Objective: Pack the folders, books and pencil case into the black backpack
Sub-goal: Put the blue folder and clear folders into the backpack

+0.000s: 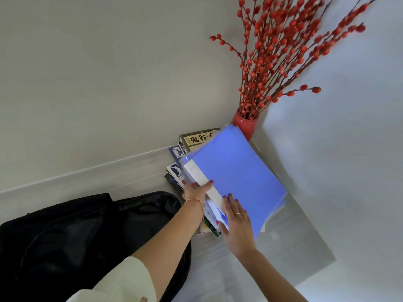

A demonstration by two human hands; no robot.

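Holding the blue folder [235,179] at the centre of the frame, I have my left hand [196,190] wrapped round its white spine edge, thumb on top and fingers hidden underneath, so that grip is closed on the folder. My right hand [236,225] lies flat on the blue cover near its lower corner, fingers straight and spread, thumb down beside the folder's edge; that grip is open, only pressing. The folder is tilted, its far corner reaching toward the red vase [245,125] in the corner of the room, and there seem to be more blue sheets or folders just under it, though I cannot tell how many. Beneath and to the left of the folder sits a stack of books [177,168], fanned out unevenly; the top one visible is a book with a yellow title panel [197,139] bearing large black characters, partly covered by the folder. The black backpack [87,236] lies in the lower left of the frame on the pale desk [98,182], just beside the books, with my left forearm crossing over it. Red budded branches [290,46] rise from the vase into the upper right. A cream sleeve [117,284] shows at the bottom edge. I cannot make out a pencil case.
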